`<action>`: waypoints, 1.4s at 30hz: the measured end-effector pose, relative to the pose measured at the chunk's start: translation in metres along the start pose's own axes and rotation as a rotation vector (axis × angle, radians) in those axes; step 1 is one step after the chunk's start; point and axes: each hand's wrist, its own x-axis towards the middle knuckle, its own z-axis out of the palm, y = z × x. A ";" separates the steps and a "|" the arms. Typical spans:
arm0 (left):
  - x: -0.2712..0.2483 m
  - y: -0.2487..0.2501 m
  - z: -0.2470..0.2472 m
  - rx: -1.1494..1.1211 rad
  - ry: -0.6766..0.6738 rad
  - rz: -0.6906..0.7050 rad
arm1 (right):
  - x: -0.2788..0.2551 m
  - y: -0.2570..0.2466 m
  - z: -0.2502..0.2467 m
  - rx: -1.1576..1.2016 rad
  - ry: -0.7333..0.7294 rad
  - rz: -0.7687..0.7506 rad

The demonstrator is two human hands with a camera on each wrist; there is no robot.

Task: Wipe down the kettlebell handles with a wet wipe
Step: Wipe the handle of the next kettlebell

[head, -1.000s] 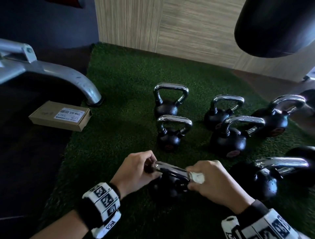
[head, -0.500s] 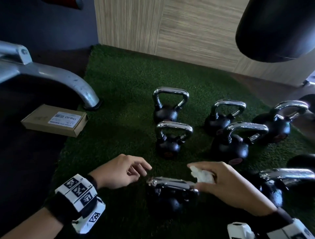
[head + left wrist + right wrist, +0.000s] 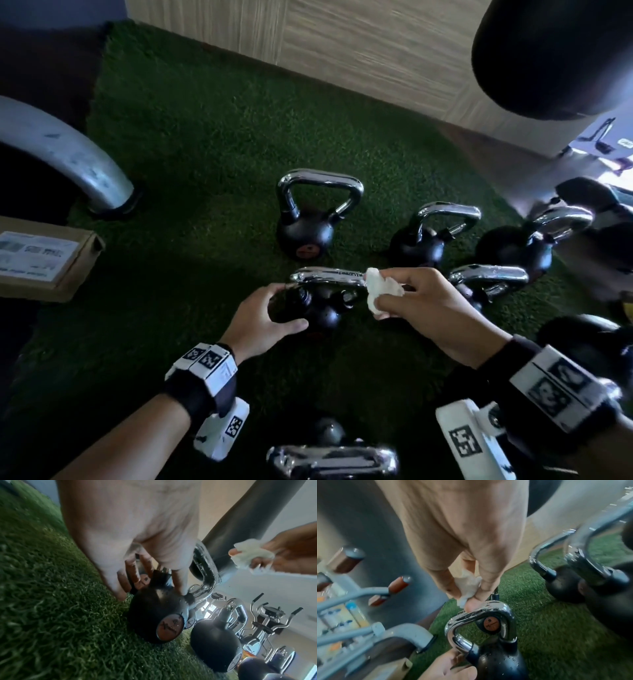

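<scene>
Left hand (image 3: 265, 317) is gripping the black body of the front-row kettlebell (image 3: 315, 310), fingers curled round it, steadying it on the green turf (image 3: 191, 178). Right hand (image 3: 424, 308) is pinching a crumpled white wet wipe (image 3: 380, 289) btwn thumb & fingertips, holding it against the right end of that bell's chrome handle (image 3: 329, 275). In the right wrist view, droplets are showing on handle & body, so this one is looking partly wiped; left end & uprights prob. still to do. Other bells are standing behind & to the right: back one (image 3: 310, 219), plus several more, & another handle (image 3: 332, 460) is lying close to the person. Can't tell which of those are already wiped. Judging approx. mid-task, w/ most handles possibly remaining.
</scene>
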 end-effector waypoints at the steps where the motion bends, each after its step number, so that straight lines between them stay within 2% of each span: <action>1: 0.004 0.001 0.002 0.002 -0.006 -0.014 | 0.006 -0.006 -0.002 -0.046 -0.005 -0.011; 6: 0.018 0.012 0.008 -0.078 -0.090 -0.066 | 0.029 -0.021 -0.015 -0.113 -0.079 0.016; 9: 0.021 0.014 0.011 -0.117 -0.105 -0.098 | 0.034 -0.027 -0.027 -0.287 -0.153 -0.061; 12: 0.021 0.012 0.013 -0.084 -0.053 -0.042 | 0.042 -0.030 -0.038 -0.425 -0.059 -0.143; 15: 0.023 0.007 0.018 -0.085 -0.031 0.012 | 0.049 -0.025 -0.039 -0.388 -0.046 -0.202; 19: 0.023 0.002 0.021 -0.106 -0.027 0.012 | 0.053 -0.010 -0.028 -0.423 -0.046 -0.274; 23: 0.021 0.003 0.021 -0.137 -0.030 0.015 | 0.050 0.003 -0.010 -0.445 0.029 -0.274; 27: 0.019 0.005 0.022 -0.146 -0.017 -0.007 | 0.052 0.011 0.002 -0.427 0.106 -0.363; 32: 0.023 0.004 0.020 -0.103 -0.029 0.009 | 0.057 0.014 0.019 -0.457 0.040 -0.481; 35: 0.021 0.007 0.020 -0.097 -0.018 0.001 | 0.059 0.018 0.010 -0.534 0.081 -0.436; 39: 0.016 0.012 0.020 -0.124 -0.014 -0.005 | 0.065 0.034 -0.018 -0.592 0.123 -0.247; 42: 0.017 0.012 0.017 -0.082 -0.022 0.007 | 0.062 0.034 -0.014 -0.495 0.141 -0.300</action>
